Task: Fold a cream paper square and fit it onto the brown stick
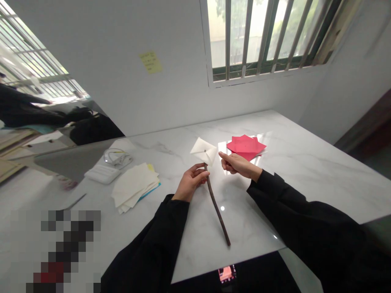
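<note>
A white folded-paper pinwheel (204,151) with a small dark pin at its centre sits at the top end of a thin brown stick (217,209). My left hand (192,179) is closed around that stick just below the paper, thumb against fingers. The stick slants down toward the table's front edge. To the right of the pinwheel, my right hand (236,163) holds nothing I can see; its index finger reaches out toward a paper blade, with a slight gap, while the other fingers curl loosely.
Behind my right hand lie stacked red paper pieces (246,146). At left are cream paper sheets (134,187) with a blue edge, a white box (104,173) and a coiled cable (116,156). A yellow note (151,62) sticks to the wall beside a barred window (259,36).
</note>
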A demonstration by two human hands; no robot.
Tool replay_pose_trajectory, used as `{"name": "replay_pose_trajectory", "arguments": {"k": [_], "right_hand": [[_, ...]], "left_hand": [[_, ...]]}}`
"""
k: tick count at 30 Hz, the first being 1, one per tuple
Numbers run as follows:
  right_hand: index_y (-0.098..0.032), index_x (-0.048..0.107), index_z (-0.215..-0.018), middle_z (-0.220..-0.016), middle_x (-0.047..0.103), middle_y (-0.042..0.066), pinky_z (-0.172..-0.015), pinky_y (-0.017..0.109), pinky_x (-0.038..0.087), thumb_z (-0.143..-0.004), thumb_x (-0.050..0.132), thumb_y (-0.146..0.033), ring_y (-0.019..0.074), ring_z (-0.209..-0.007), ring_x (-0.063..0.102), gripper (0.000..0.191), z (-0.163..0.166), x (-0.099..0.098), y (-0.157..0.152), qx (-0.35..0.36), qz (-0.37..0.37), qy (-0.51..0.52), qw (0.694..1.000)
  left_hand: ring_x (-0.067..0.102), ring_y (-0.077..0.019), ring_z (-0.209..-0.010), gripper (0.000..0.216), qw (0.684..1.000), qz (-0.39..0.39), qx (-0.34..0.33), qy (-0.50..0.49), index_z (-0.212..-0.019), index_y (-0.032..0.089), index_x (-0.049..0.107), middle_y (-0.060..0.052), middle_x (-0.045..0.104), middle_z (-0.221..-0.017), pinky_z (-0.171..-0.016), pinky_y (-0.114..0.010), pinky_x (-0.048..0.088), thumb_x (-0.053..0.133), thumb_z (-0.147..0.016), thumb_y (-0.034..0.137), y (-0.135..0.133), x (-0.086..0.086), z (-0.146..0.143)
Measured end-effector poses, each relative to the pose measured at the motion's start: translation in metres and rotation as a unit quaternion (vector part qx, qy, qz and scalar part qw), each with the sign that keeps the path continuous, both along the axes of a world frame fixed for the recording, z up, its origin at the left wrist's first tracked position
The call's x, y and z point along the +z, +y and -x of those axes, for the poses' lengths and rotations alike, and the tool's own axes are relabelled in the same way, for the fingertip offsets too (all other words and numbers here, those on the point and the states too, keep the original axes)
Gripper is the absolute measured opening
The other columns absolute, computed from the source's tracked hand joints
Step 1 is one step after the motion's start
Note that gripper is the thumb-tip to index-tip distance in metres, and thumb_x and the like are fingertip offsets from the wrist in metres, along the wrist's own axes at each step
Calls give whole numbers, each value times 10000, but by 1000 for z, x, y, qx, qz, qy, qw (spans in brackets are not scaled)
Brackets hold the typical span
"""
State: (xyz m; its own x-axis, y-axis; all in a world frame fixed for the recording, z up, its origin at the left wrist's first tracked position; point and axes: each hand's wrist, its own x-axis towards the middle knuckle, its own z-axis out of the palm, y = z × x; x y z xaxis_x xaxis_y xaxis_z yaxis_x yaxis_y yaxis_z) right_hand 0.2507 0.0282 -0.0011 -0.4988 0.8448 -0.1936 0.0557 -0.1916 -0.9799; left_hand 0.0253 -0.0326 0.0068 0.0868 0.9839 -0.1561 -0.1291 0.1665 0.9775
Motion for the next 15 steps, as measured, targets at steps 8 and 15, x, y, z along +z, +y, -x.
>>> {"name": "replay_pose_trajectory", "arguments": {"k": [8, 15], "right_hand": [[-120, 764, -871, -616, 541, 8, -544, 233, 357, -1013, 482, -702, 105, -551, 466, 661, -3, -7, 9, -95, -128, -158, 974], [-156, 758, -1124, -984, 754, 88, -517, 193, 375, -971, 656, -595, 88, -628, 532, 476, 11, 0, -11, 68, 15, -30, 997]], "left_hand": [[587, -124, -706, 566, 1000, -2, -5, 9, -1115, 186, 756, -27, 716, -851, -679, -252, 458, 968, -638, 405, -2, 3, -1], [663, -145, -796, 551, 999, -3, 26, -34, -1088, 208, 718, -21, 721, -907, -733, -258, 494, 968, -634, 395, 0, 1, 2]]}}
